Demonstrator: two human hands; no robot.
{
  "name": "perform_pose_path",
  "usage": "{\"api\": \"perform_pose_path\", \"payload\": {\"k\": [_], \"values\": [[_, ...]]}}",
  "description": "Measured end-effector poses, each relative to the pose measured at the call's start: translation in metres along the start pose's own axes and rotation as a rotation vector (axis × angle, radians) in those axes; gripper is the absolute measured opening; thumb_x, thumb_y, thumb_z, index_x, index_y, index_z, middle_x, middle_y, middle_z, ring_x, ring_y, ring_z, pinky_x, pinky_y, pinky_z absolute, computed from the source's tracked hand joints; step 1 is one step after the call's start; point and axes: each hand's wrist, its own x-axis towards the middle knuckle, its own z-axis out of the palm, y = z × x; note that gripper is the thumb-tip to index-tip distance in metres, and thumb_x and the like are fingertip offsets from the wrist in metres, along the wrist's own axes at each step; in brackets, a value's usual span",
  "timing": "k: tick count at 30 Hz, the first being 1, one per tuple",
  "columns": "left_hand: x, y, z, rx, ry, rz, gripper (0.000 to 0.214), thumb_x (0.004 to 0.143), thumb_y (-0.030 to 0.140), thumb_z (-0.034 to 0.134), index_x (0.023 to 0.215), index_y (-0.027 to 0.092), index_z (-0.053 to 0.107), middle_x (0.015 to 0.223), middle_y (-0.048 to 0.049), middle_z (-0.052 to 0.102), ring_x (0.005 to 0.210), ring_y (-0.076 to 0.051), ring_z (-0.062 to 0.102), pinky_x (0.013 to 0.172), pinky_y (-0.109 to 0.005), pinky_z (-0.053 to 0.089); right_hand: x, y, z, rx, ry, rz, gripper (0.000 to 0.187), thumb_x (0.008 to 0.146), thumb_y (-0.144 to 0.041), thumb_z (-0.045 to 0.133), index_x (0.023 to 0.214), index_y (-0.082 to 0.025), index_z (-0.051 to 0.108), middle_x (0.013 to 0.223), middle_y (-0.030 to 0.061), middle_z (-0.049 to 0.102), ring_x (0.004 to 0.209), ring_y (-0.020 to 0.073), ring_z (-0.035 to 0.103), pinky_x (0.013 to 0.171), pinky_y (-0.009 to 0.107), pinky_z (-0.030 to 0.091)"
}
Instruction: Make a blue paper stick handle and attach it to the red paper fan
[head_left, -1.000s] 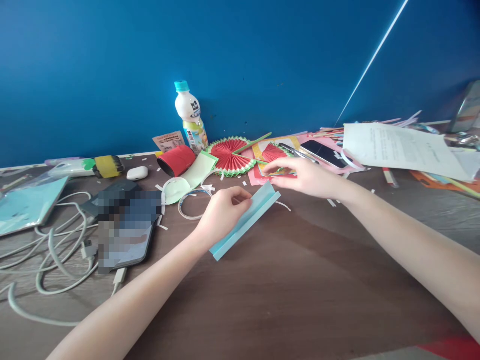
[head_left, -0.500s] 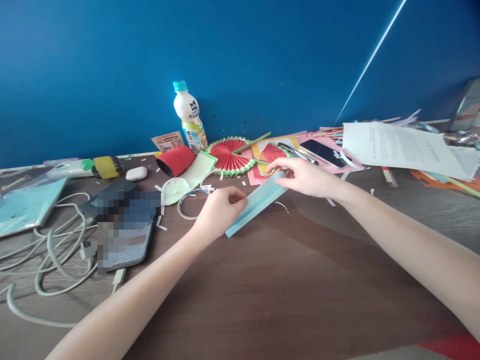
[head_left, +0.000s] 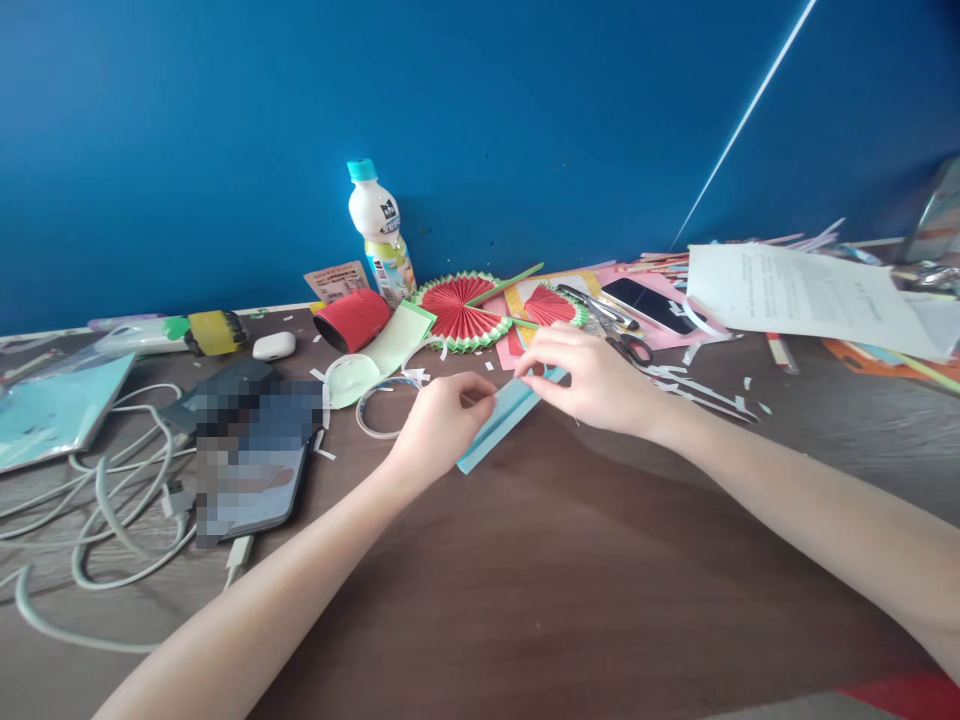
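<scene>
Folded blue paper strip (head_left: 501, 425) held just above the brown desk (head_left: 570, 580). Left hand (head_left: 439, 425) pinches its middle; right hand (head_left: 596, 380) pinches its far end, fingers pressed together. Scissors (head_left: 626, 345) lie just beyond.

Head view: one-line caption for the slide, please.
Both hands, left hand and right hand, pinch a folded light-blue paper strip above a cluttered brown table.

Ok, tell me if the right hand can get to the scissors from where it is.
Probably yes. The scissors lie just beyond the right hand, with only paper scraps between. But that hand and the left hand both pinch the blue strip, so it would have to let go first.
</scene>
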Motion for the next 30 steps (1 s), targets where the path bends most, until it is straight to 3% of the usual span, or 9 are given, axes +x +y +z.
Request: {"api": "perform_pose_path", "payload": {"k": [3,7,18,30], "values": [[-0.001,0.001,0.001,-0.011,0.005,0.028,0.022,0.075,0.025,0.047,0.082,0.019,0.067,0.081,-0.0001,0.070,0.070,-0.015,0.060,0.069,-0.024,0.045,-0.002,-0.009,0.005,0.000,-0.075,0.064,0.010,0.081,-0.015,0.051,0.074,-0.018,0.059,0.075,0.0038,0.058,0.074,0.0162,0.051,0.066,0.028,0.040],[-0.003,0.001,0.002,-0.016,0.005,0.043,0.025,0.075,0.025,0.047,0.085,0.019,0.068,0.084,0.0000,0.071,0.073,-0.015,0.061,0.070,-0.024,0.045,-0.004,-0.010,0.011,-0.010,-0.076,0.130,0.010,0.082,-0.016,0.051,0.077,-0.016,0.060,0.079,0.0051,0.060,0.077,0.0167,0.052,0.067,0.028,0.040],[-0.007,0.006,0.003,-0.037,0.006,0.036,0.026,0.075,0.025,0.046,0.086,0.021,0.070,0.080,0.0010,0.071,0.071,-0.015,0.062,0.064,-0.024,0.046,-0.004,-0.010,0.011,-0.017,-0.042,0.110,0.013,0.082,-0.019,0.054,0.069,-0.016,0.058,0.072,0.0038,0.058,0.071,0.0156,0.051,0.064,0.027,0.037],[-0.008,0.010,0.004,0.014,0.028,0.107,0.026,0.075,0.021,0.046,0.085,0.021,0.070,0.083,0.0019,0.072,0.074,-0.015,0.063,0.068,-0.023,0.046,-0.005,-0.011,0.010,-0.043,-0.068,0.085,0.014,0.082,-0.016,0.050,0.071,-0.016,0.059,0.074,0.0051,0.060,0.073,0.0167,0.052,0.065,0.028,0.037]]}}
